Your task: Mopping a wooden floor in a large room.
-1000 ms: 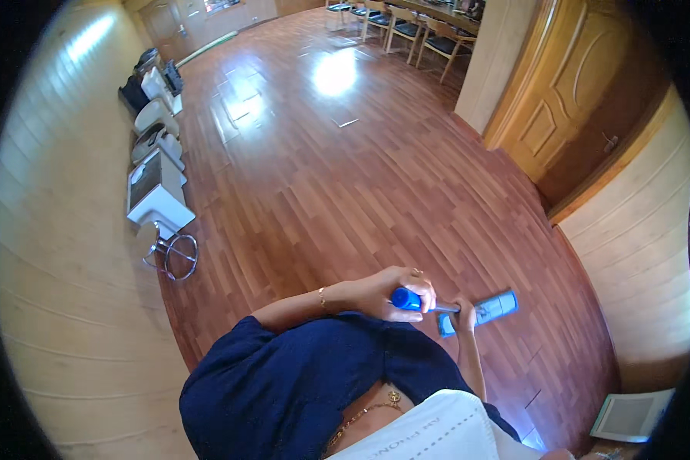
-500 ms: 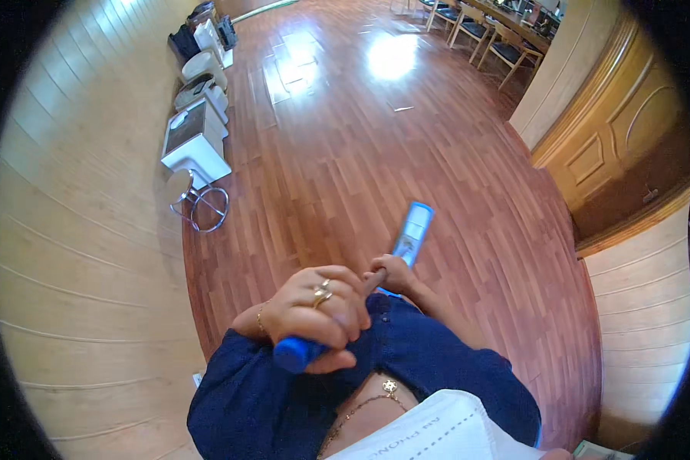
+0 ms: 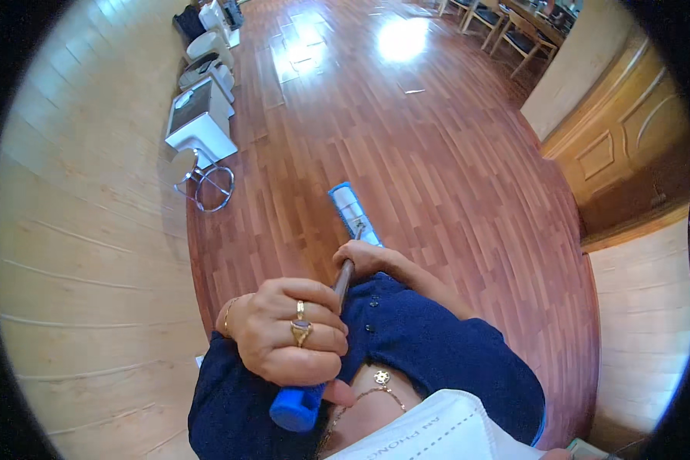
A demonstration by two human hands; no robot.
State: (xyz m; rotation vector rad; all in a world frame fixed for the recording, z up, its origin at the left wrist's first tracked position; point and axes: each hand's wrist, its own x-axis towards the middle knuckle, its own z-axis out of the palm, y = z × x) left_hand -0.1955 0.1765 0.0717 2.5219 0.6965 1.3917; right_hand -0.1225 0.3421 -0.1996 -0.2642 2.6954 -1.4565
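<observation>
Blue-grip mop x1, 2 hands: left hand top, right hand lower.

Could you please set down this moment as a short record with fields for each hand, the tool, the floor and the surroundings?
left hand: left hand, rings on two fingers, closed round the upper end of the mop handle, just above its blue grip
right hand: right hand closed round the handle lower down
mop head: flat blue mop head, lying on the floor ahead of the person
floor: reddish wooden floor with a bright glare patch
left wall: white machines and a round stool
far end: chairs by a table
</observation>
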